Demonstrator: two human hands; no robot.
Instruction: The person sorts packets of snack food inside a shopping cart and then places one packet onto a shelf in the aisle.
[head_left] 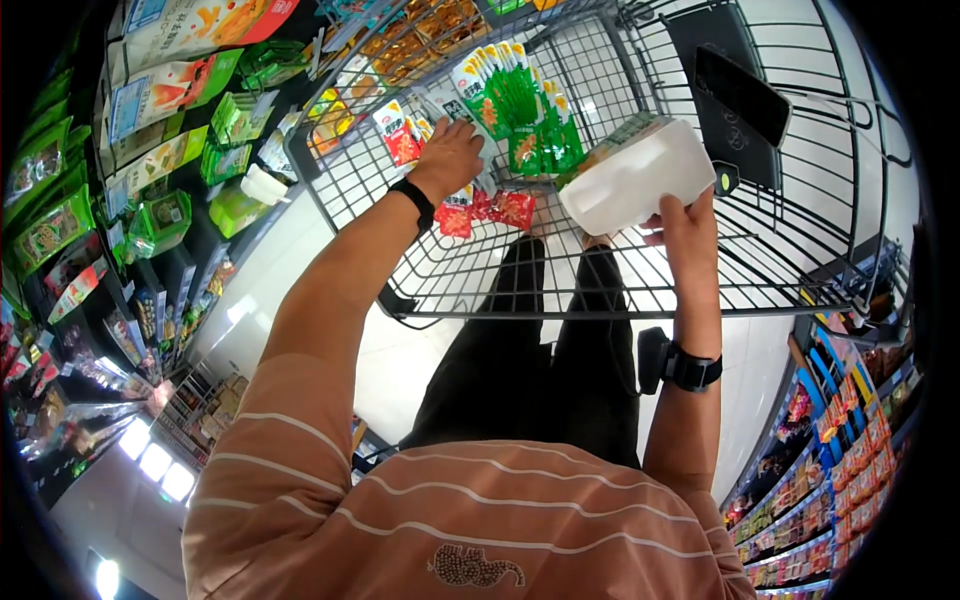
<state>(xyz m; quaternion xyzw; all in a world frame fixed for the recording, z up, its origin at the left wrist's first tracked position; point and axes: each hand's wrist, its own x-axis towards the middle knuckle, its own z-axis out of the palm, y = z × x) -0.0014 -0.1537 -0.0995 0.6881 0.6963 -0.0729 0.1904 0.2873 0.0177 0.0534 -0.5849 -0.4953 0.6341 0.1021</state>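
My left hand reaches into the cart with its fingers curled over a group of small snack packets, red-and-white and silver ones. Its fingertips are partly hidden among them. More red packets lie on the wire just below that hand. A fanned row of green-and-white snack packets lies to the right of it. My right hand grips the near right corner of a white box, which is tilted and has green-and-white packets in or behind its far left side.
The wire shopping cart surrounds both hands, its near rim in front of my legs. A phone rests on the dark panel at the cart's right. Snack shelves crowd the left side. Another packed shelf stands at the lower right.
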